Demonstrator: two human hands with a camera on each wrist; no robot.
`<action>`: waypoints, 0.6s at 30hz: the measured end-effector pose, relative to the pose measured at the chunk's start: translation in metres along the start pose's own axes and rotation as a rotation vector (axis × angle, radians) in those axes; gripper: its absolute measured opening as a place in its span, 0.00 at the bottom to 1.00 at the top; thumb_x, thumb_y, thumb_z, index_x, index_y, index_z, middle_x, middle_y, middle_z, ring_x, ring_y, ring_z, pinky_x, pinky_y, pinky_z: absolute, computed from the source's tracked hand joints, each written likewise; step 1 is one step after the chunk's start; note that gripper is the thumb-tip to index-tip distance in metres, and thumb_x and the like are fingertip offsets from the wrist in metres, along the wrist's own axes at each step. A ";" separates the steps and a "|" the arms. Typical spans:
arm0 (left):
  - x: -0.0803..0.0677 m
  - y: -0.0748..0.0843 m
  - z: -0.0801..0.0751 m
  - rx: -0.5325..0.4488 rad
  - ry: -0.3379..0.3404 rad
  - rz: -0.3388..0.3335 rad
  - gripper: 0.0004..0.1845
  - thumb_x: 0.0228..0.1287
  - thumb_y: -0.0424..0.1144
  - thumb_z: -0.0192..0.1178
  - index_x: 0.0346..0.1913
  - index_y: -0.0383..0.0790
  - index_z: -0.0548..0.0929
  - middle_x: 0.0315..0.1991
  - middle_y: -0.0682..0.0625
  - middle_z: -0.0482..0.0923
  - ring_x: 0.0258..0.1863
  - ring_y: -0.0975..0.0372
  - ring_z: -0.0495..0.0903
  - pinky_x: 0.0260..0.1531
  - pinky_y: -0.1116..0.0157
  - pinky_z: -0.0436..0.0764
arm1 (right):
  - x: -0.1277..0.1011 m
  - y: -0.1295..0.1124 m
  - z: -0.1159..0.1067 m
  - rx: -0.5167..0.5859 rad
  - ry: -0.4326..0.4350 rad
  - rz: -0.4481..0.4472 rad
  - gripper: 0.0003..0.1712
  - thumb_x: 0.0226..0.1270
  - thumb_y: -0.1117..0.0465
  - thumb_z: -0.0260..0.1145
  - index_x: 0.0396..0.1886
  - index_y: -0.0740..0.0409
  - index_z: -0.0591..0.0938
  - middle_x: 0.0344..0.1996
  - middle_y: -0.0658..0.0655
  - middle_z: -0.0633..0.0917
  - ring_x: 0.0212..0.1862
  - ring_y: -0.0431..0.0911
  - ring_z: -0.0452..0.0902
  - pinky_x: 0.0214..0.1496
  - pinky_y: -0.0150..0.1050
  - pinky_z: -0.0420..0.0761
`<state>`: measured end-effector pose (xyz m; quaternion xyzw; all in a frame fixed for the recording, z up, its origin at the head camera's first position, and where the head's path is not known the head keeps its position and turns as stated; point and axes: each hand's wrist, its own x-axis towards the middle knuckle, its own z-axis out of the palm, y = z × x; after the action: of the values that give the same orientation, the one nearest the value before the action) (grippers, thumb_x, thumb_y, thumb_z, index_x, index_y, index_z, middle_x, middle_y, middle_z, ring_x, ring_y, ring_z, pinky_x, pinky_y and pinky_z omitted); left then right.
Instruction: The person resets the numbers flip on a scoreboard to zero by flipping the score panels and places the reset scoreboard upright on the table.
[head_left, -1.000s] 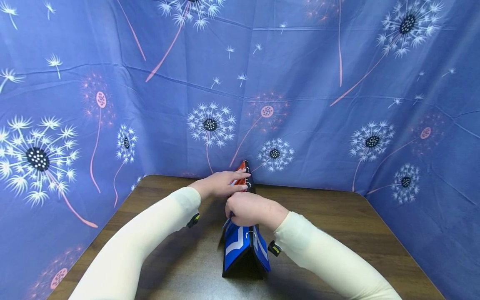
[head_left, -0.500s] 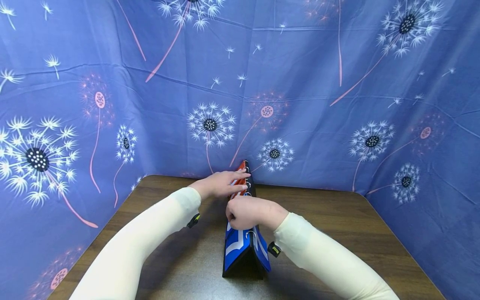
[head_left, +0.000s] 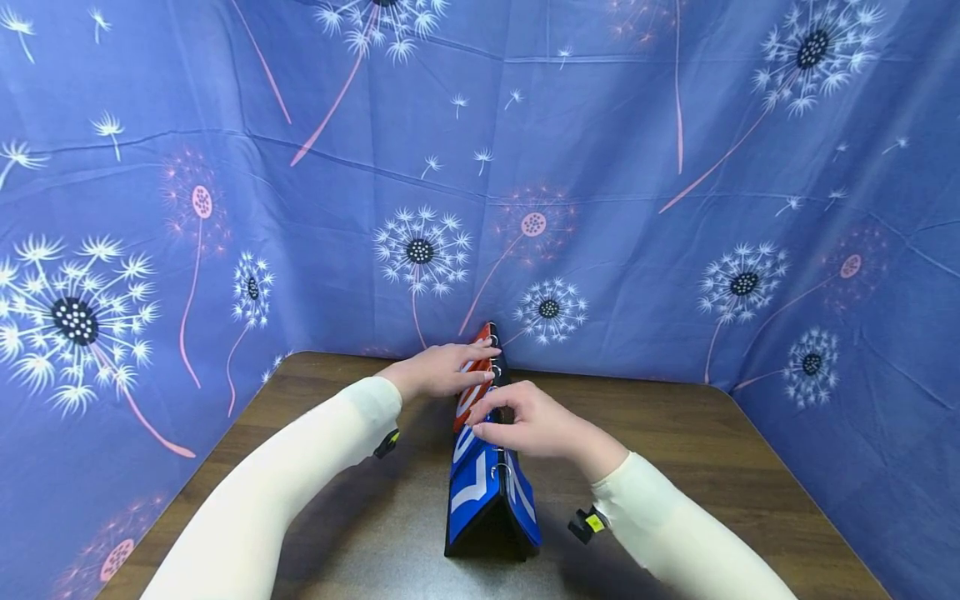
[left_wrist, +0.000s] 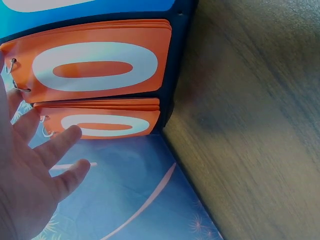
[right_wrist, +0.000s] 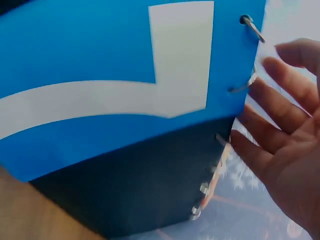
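Note:
A black tent-shaped flip scoreboard (head_left: 512, 542) stands lengthwise on the table, with number cards hung on metal rings along its ridge. Blue cards (head_left: 470, 487) are on the near part, and orange cards (left_wrist: 95, 65) showing white zeros are on the far part. My left hand (head_left: 438, 369) lies over the far orange cards, its fingers extended across the ridge. Above the middle of the ridge is my right hand (head_left: 543, 423), fingers loosely bent, nothing visible between them. In the right wrist view its fingertips are close to the rings (right_wrist: 253, 29) of a blue card (right_wrist: 100, 55).
The brown wooden table (head_left: 637, 467) extends on both sides of the scoreboard. A blue cloth (head_left: 622, 275) with a dandelion print hangs behind and at both sides. Small black devices are strapped to both wrists.
My right hand has opened from a curled pose over the blue cards and drawn up to the right. A blue card raised earlier now lies against the board. My left hand stays put.

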<state>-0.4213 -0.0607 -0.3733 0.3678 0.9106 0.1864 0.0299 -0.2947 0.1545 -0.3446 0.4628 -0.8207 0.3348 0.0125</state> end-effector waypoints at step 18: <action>-0.001 -0.001 0.001 -0.027 0.006 -0.008 0.36 0.72 0.73 0.45 0.79 0.70 0.61 0.84 0.58 0.49 0.82 0.51 0.56 0.78 0.41 0.58 | -0.084 0.041 0.014 0.045 -0.114 0.326 0.43 0.53 0.43 0.81 0.66 0.52 0.75 0.56 0.51 0.86 0.58 0.49 0.83 0.62 0.54 0.83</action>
<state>-0.4207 -0.0616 -0.3743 0.3632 0.9095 0.1995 0.0329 -0.2745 0.2244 -0.4052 0.3418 -0.8766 0.3239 -0.0988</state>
